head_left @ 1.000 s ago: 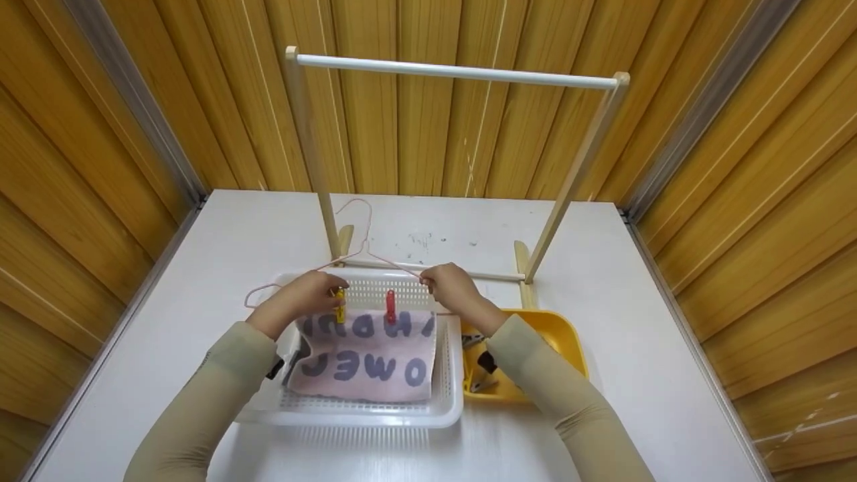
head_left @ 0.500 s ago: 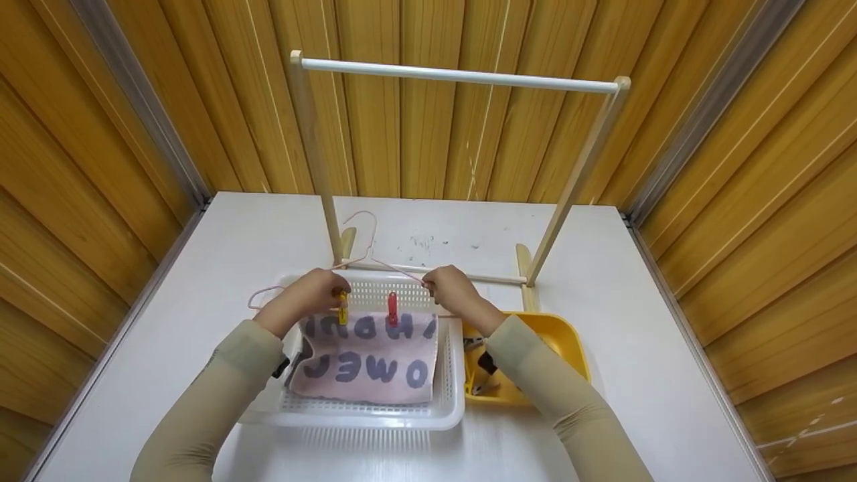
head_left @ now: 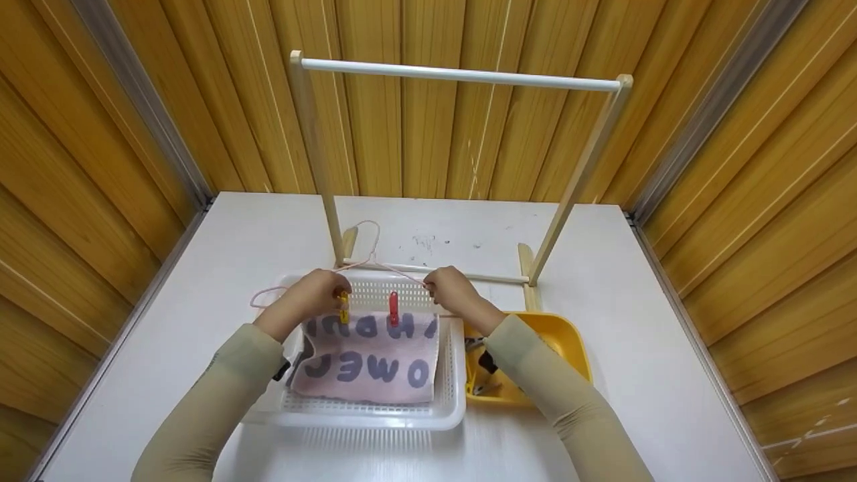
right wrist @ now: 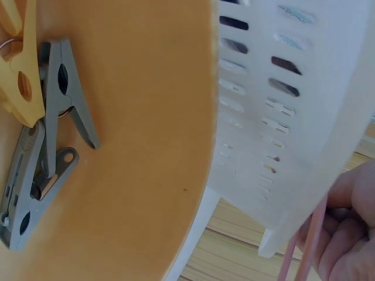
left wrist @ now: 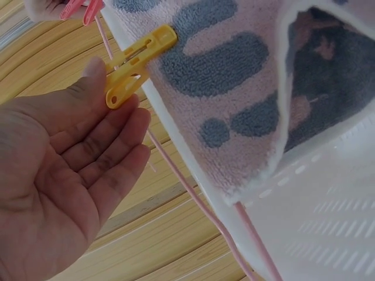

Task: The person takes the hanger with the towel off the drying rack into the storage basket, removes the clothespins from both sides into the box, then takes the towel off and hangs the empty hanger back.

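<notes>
A pink towel with dark grey letters (head_left: 371, 368) lies over the white basket (head_left: 445, 418). It is clipped along its top edge to a pink wire hanger (right wrist: 312, 240) by a yellow clothespin (left wrist: 142, 55) and a red clothespin (head_left: 394, 308). My left hand (head_left: 315, 296) pinches the handles of the yellow clothespin between thumb and index finger; in the left wrist view the other fingers lie loosely curled. At the hanger's right end, my right hand (head_left: 452, 291) grips the pink wire. The hanger's hook points away, towards the rack's foot.
Behind the basket stands a wooden rack with a white top bar (head_left: 462, 73). On the right, a yellow tray (head_left: 562, 328) touches or nearly touches the basket. Grey clothespins (right wrist: 61, 99) and a yellow one (right wrist: 23, 76) lie in it. Wood-patterned walls enclose the white table (head_left: 669, 402).
The hanger's hook has tipped lower, towards the table. Both hands keep their holds almost in place, and the towel and both clothespins stay as they were.
</notes>
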The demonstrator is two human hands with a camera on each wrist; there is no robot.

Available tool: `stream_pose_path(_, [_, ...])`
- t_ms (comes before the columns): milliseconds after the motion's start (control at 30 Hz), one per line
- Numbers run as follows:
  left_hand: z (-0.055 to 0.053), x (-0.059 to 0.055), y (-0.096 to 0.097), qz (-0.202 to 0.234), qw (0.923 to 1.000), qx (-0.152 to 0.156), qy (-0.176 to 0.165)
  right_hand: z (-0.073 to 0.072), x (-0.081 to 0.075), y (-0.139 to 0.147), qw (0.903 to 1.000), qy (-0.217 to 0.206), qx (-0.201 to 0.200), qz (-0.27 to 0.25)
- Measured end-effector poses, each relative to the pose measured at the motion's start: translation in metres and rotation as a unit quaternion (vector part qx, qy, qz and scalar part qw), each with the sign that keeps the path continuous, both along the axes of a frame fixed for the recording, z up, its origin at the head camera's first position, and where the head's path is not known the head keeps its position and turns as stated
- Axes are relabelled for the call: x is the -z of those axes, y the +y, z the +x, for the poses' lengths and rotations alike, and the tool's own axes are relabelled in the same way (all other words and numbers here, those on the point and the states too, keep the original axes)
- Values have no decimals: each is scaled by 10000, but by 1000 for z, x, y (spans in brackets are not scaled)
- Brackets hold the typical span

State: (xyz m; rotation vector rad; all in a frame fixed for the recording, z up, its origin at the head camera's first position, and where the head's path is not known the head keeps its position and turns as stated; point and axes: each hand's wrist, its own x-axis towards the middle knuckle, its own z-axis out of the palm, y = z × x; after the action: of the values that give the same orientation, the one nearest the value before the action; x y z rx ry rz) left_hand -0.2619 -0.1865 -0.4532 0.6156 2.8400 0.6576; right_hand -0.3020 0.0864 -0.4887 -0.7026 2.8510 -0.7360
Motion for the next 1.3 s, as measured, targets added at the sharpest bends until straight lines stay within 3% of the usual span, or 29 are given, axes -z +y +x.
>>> stream_pose_path(267, [2, 0, 2, 7, 9997, -207, -122, -1, -1, 0, 10000, -48, -28, 12])
stream_pose_path(600, [6, 1, -2, 100, 9997, -46, 213, -3, 3, 4, 9989, 140, -180, -402])
stream_pose_path(833, [11, 2, -2, 119, 9990, 71, 423, 4, -5, 9, 9983, 124, -194, -531])
stream_pose_path(967, [10, 0, 1, 129, 9988, -71, 461, 6, -8, 12, 9976, 216, -187, -627])
stream_pose_path(1300, [14, 5, -1, 188, 9966, -92, 794, 7, -2, 15, 9964, 353, -318, -701])
